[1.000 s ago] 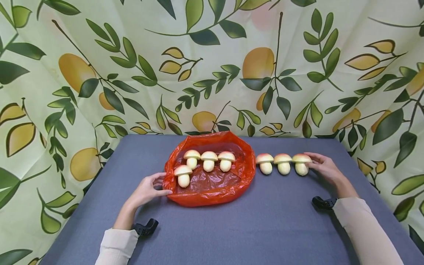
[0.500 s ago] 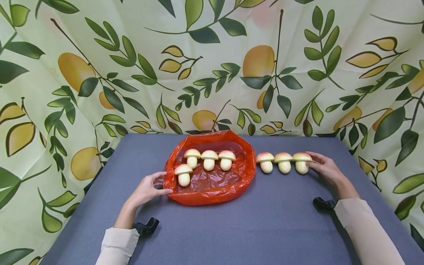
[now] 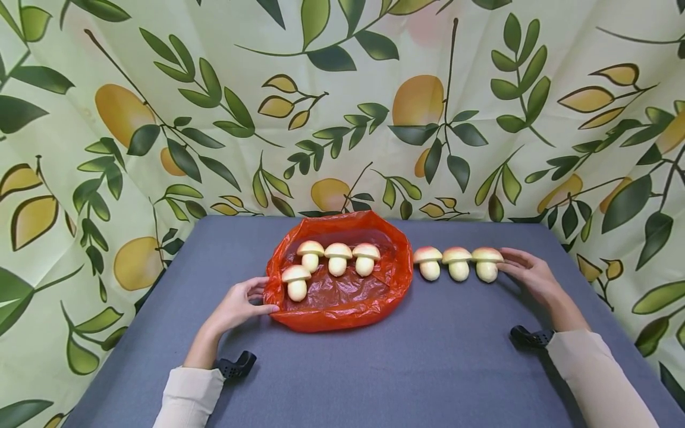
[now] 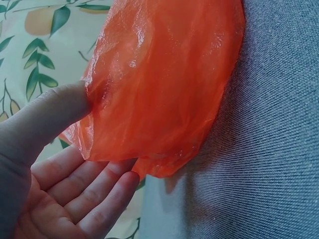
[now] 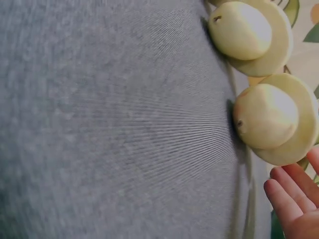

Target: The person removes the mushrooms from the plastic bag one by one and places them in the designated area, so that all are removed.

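My left hand (image 3: 242, 303) holds the left side of a wide-mouthed red plastic bag (image 3: 332, 321). In the left wrist view, thumb (image 4: 60, 107) and fingers lie at the edge of the film (image 4: 159, 89), with some fingertips hidden behind it. Several toy mushrooms with pale stems are in the bag: three in a row, plus one mushroom (image 3: 297, 284) in front at the left. My right hand (image 3: 530, 274) is beside the rightmost mushroom (image 3: 487, 264) on the table, fingers extended near its cap. The right wrist view shows relaxed fingers (image 5: 286, 196) just below that mushroom's cap (image 5: 304, 124).
Two more mushrooms, one in the middle (image 3: 458, 264) and one at the left (image 3: 428, 263), stand in the row just right of the bag. Blue-grey cloth covers the table (image 3: 385, 374). A leaf-and-fruit patterned curtain (image 3: 342, 119) hangs behind it.
My right hand has eased slightly right, away from the rightmost mushroom, which stays in line with the other two. The left hand and the bag keep their places.
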`<control>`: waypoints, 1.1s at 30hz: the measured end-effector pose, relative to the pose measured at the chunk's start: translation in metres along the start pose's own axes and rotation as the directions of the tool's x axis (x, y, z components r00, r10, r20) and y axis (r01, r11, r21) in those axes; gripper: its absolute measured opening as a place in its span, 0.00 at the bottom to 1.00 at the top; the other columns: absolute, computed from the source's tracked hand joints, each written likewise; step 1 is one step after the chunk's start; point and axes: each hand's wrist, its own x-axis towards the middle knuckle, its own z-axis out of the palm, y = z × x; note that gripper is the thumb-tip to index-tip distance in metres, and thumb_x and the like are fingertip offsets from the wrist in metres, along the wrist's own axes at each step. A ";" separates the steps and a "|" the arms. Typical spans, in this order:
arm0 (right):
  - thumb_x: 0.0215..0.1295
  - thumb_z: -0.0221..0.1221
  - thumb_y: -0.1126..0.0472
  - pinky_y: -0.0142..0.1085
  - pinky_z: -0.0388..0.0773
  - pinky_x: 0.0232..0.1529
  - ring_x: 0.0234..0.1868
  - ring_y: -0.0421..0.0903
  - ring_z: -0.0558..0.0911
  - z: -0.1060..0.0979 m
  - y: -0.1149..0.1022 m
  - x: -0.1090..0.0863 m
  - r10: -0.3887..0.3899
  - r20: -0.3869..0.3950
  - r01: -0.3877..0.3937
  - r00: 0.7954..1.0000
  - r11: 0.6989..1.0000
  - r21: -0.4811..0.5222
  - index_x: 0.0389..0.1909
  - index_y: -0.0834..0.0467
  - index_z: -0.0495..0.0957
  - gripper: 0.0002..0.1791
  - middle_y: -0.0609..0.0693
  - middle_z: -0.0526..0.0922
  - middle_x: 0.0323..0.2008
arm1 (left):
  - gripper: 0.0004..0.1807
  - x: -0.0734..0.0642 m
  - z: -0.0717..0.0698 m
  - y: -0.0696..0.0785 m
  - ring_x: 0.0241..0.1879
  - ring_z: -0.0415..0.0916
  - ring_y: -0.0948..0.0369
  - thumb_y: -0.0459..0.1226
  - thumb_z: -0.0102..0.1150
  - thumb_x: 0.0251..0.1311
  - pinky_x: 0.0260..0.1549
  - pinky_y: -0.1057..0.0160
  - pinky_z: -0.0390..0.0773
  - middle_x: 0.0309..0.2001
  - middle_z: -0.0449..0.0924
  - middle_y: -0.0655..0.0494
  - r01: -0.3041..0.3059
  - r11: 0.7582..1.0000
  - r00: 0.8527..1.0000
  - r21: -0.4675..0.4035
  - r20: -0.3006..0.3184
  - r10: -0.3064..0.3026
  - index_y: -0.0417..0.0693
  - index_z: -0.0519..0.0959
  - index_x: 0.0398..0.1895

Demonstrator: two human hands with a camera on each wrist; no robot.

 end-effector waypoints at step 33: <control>0.64 0.60 0.46 0.14 0.65 0.34 0.61 0.60 0.73 0.025 -0.015 -0.010 0.073 -0.162 -0.120 0.984 0.946 -0.301 0.71 0.70 0.53 0.45 0.74 0.64 0.66 | 0.35 0.000 0.001 0.000 0.52 0.80 0.43 0.34 0.70 0.51 0.52 0.49 0.81 0.56 0.76 0.29 -0.008 1.000 1.000 -0.018 0.003 0.009 0.26 0.68 0.60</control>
